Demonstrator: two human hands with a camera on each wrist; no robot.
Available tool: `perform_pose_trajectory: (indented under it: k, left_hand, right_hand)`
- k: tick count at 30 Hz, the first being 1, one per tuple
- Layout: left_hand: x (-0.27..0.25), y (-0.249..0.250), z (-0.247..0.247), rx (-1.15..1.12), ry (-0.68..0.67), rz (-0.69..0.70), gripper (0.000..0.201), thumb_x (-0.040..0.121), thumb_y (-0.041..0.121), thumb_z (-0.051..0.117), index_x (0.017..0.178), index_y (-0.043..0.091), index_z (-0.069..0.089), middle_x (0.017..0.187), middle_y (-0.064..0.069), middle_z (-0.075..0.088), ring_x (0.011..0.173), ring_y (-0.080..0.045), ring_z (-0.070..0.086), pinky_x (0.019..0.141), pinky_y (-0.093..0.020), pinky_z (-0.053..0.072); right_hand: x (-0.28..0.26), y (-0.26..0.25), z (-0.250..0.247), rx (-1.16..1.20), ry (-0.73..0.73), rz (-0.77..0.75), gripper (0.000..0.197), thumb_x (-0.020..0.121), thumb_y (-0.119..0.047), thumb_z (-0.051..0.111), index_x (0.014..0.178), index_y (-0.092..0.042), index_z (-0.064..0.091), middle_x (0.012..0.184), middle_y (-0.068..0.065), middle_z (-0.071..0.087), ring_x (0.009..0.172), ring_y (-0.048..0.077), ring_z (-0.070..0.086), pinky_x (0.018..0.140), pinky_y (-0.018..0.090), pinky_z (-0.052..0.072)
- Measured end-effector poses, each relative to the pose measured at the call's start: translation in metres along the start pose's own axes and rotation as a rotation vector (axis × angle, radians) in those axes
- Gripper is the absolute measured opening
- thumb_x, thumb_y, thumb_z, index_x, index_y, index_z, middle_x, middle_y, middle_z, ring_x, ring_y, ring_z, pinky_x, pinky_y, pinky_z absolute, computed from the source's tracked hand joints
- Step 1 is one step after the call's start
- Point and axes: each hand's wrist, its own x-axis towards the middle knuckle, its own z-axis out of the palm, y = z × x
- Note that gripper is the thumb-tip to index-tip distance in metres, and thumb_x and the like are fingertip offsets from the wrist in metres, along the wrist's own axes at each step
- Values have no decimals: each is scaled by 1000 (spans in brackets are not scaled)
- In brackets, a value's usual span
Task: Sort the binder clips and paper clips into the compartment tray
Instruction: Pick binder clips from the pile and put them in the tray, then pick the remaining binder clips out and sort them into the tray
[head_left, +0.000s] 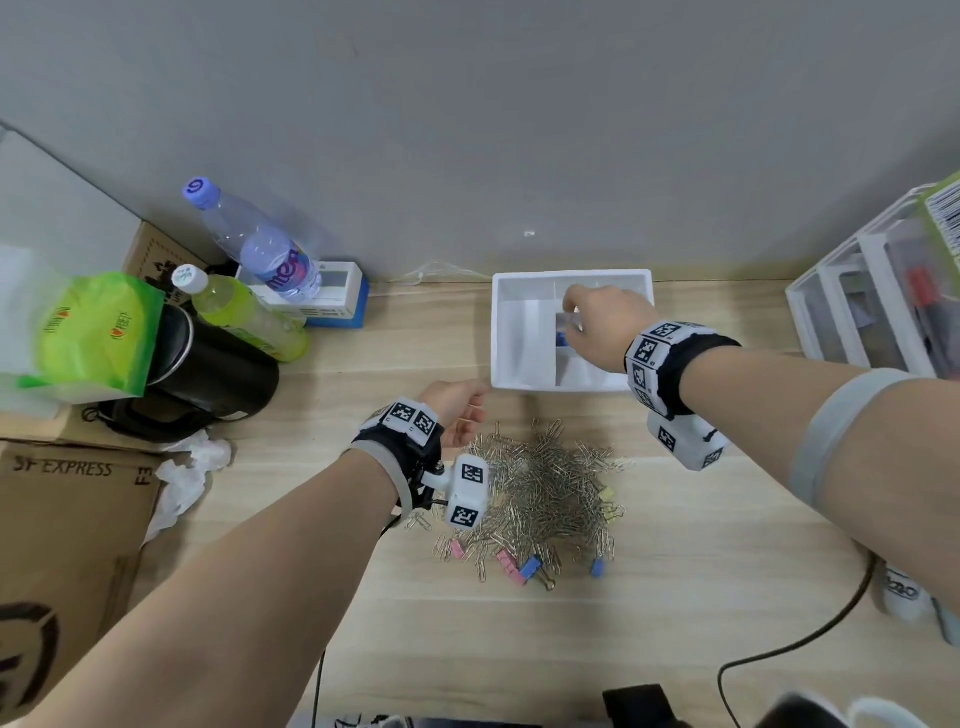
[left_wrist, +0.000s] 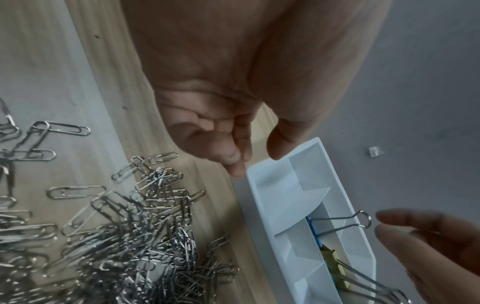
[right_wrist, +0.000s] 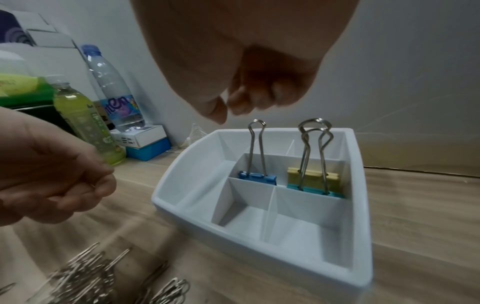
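Observation:
The white compartment tray (head_left: 500, 332) (right_wrist: 166, 197) stands at the back of the desk. A blue binder clip (right_wrist: 257, 176) stands upright in a middle compartment, and a yellow binder clip (right_wrist: 311, 178) and a teal one stand in the compartment beside it. My right hand (head_left: 574, 322) (right_wrist: 228, 111) hovers just above the blue clip's handles with relaxed fingers, holding nothing. My left hand (head_left: 467, 415) (right_wrist: 98, 185) is at the tray's near-left corner, its fingertips pinching a thin wire that looks like a paper clip. A pile of silver paper clips (head_left: 545, 483) (left_wrist: 130, 236) lies in front of the tray.
Pink, blue and yellow binder clips (head_left: 530, 567) lie at the pile's near edge. Two bottles (head_left: 260, 249), a black kettle (head_left: 218, 374) and a green bag crowd the left. Cardboard boxes (head_left: 67, 519) sit front left. White drawers (head_left: 883, 312) stand at the right, with a black cable (head_left: 810, 634) near them.

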Motion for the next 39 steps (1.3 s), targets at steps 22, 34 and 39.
perform_pose_trajectory:
  k: [22, 34, 39]
  left_hand:
    - [-31, -103, 42, 543, -146, 154, 19, 79, 25, 78, 89, 10, 72, 64, -3, 63, 49, -13, 52, 49, -24, 47]
    - [-44, -141, 67, 710, -91, 279, 21, 66, 10, 82, 79, 6, 66, 58, -2, 71, 53, -13, 70, 46, -19, 51]
    - [-44, -139, 65, 1120, -39, 409, 27, 57, 31, 79, 76, 28, 61, 68, 11, 59, 59, -10, 56, 52, -26, 49]
  right_hand:
    - [-123, 24, 115, 77, -311, 79, 15, 84, -32, 67, 87, -18, 63, 86, -1, 65, 80, 20, 61, 68, 28, 49]
    - [-139, 20, 124, 169, -194, 168, 35, 76, -32, 63, 102, -10, 68, 100, 8, 69, 90, 27, 64, 78, 35, 56]
    - [-142, 27, 115, 190, -190, 202, 34, 83, -35, 61, 93, -3, 67, 94, 15, 69, 87, 30, 63, 75, 36, 55]
